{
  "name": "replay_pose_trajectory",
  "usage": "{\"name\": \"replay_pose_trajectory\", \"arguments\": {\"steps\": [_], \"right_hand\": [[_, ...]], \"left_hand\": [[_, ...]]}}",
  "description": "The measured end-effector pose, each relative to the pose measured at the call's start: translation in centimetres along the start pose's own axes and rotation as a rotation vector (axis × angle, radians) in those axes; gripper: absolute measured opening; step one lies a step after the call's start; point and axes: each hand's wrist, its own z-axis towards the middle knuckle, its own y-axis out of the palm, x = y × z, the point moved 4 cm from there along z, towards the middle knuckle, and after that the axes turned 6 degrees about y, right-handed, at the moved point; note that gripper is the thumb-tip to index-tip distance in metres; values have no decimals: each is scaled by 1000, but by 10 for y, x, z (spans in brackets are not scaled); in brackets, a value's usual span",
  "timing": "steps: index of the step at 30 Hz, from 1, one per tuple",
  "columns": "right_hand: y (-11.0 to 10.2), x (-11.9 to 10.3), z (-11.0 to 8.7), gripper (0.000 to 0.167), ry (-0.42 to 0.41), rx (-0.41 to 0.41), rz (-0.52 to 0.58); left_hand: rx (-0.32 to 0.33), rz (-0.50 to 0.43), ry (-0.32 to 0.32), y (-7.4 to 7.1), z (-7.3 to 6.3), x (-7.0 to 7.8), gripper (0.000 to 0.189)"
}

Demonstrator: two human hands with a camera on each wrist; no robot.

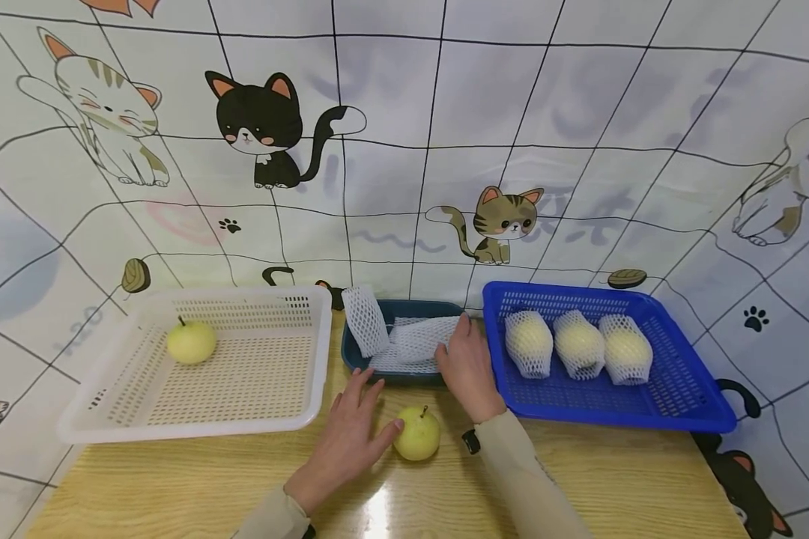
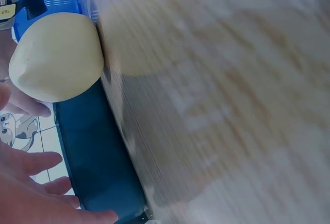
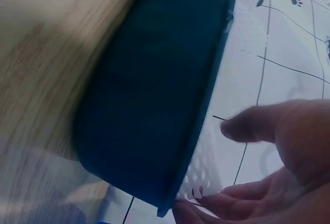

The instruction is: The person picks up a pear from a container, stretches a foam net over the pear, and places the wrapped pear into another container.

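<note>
A round yellow-green pear [image 1: 418, 434] stands on the wooden table, also large in the left wrist view. Beside it my left hand [image 1: 350, 427] has its fingers spread, the thumb tip right at the pear's side. Behind the pear is a teal box [image 1: 377, 376] holding white foam net sleeves [image 1: 426, 340]; another sleeve [image 1: 365, 322] leans on its left end. My right hand [image 1: 468, 367] reaches over the box's right end, fingertips at the end of a sleeve. In the right wrist view, its thumb stands apart from the fingers, which touch the netting [image 3: 198, 180].
On the left, a white basket [image 1: 320, 374] contains one bare pear [image 1: 192, 342]. A blue basket [image 1: 607, 417] on the right holds three pears in net sleeves [image 1: 529, 344]. Behind everything hangs a cat-patterned cloth [image 1: 391, 172].
</note>
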Motion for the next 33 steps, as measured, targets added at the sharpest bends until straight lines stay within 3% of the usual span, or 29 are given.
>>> {"name": "replay_pose_trajectory", "arguments": {"steps": [5, 10, 17, 23, 27, 30, 33], "right_hand": [[1, -4, -1, 43, -82, 168, -13], [-2, -8, -3, 28, -129, 237, 38], [-18, -7, -7, 30, -113, 243, 142], [-35, 0, -21, 33, -67, 196, 303], [-45, 3, -29, 34, -54, 195, 353], [-50, 6, -36, 35, -62, 196, 375], [-54, 8, -43, 36, -74, 187, 393]], "left_hand": [[-5, 10, 10, 1, -1, 1, 70], [-12, 2, 5, 1, -1, 0, 72], [-4, -7, 6, -1, 0, 0, 71], [-3, -67, -2, -4, 0, 0, 68], [1, -115, -18, -5, 1, 1, 65], [42, -196, -39, -7, 2, 2, 61], [132, -299, -38, -13, 6, 5, 54]]}}
